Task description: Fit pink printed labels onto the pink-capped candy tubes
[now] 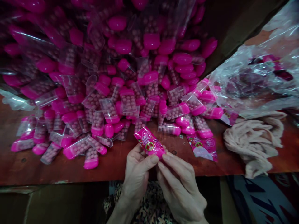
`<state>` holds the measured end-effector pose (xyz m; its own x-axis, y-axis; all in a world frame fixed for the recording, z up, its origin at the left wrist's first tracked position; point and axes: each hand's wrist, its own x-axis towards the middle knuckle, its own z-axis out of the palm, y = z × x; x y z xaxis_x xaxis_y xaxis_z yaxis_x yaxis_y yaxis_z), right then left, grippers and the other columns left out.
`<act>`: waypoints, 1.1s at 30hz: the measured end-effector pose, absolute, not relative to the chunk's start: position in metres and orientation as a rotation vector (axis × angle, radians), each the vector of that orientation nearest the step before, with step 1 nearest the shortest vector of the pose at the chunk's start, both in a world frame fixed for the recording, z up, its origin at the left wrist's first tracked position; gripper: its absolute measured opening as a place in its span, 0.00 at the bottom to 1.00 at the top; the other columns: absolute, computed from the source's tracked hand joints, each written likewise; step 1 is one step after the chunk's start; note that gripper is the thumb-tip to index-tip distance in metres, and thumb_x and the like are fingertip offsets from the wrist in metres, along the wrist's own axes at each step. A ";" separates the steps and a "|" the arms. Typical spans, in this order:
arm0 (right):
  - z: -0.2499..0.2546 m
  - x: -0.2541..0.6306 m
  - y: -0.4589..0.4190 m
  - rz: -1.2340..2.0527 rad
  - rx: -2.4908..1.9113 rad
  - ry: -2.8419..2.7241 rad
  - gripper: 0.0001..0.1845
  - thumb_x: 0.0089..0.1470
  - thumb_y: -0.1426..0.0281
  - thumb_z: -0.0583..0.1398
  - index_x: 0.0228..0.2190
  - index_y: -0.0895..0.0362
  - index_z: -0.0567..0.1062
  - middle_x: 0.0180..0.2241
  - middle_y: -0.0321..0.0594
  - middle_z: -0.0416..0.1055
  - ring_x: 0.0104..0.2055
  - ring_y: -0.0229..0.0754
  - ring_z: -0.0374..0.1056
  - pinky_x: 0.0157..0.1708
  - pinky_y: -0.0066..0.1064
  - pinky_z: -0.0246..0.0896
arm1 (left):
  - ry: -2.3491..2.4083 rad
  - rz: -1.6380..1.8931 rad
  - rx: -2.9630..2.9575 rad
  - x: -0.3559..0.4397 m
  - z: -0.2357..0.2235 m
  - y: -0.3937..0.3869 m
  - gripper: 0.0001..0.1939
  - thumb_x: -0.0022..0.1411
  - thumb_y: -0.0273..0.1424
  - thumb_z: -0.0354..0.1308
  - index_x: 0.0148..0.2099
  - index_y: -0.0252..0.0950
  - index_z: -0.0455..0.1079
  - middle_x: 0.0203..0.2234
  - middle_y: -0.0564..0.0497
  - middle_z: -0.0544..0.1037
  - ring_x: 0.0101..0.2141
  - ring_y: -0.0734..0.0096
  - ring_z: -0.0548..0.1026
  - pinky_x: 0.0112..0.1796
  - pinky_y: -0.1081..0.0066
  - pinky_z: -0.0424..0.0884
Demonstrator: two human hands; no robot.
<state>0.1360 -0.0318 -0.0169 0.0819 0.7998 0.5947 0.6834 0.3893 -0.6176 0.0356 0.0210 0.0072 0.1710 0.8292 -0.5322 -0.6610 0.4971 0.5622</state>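
Between my hands, over the table's front edge, is a candy container in a shiny pink printed sleeve (149, 142), tilted with its pink cap end toward me. My left hand (137, 168) closes on its left side, thumb on the front near the cap. The fingertips of my right hand (178, 179) pinch its lower right end. Just beyond lies a heap of clear containers (128, 101) with bright pink caps, filled with small pinkish balls. A flat printed pink sleeve (204, 147) lies on the table to the right of my hands.
A crumpled beige cloth (255, 140) lies at the right table edge. Behind it, clear plastic bags (252, 74) hold pink printed pieces. The reddish-brown wooden table (112, 169) ends just in front of me. A printed sack (261, 199) is below at the right.
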 end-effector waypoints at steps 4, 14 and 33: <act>-0.016 0.135 -0.029 0.160 -1.346 -1.645 0.24 0.54 0.81 0.59 0.52 0.55 0.70 0.49 0.43 0.72 0.50 0.47 0.68 0.45 0.40 0.74 | 0.916 1.046 0.123 0.039 0.009 0.022 0.10 0.46 0.26 0.69 0.34 0.33 0.77 0.29 0.47 0.82 0.33 0.66 0.79 0.42 0.66 0.72; -0.011 0.138 -0.024 0.283 -1.177 -1.723 0.18 0.53 0.84 0.59 0.46 0.62 0.74 0.47 0.45 0.73 0.52 0.45 0.67 0.47 0.36 0.72 | 0.984 1.068 0.169 0.028 0.011 0.020 0.06 0.46 0.28 0.69 0.29 0.32 0.77 0.25 0.46 0.81 0.31 0.65 0.79 0.42 0.65 0.72; -0.004 0.138 -0.023 0.545 -1.471 -1.416 0.15 0.55 0.70 0.62 0.46 0.55 0.74 0.38 0.39 0.77 0.38 0.38 0.74 0.41 0.24 0.71 | 1.038 1.153 0.311 0.025 0.017 0.024 0.08 0.51 0.32 0.66 0.34 0.35 0.78 0.29 0.48 0.82 0.34 0.67 0.78 0.41 0.69 0.71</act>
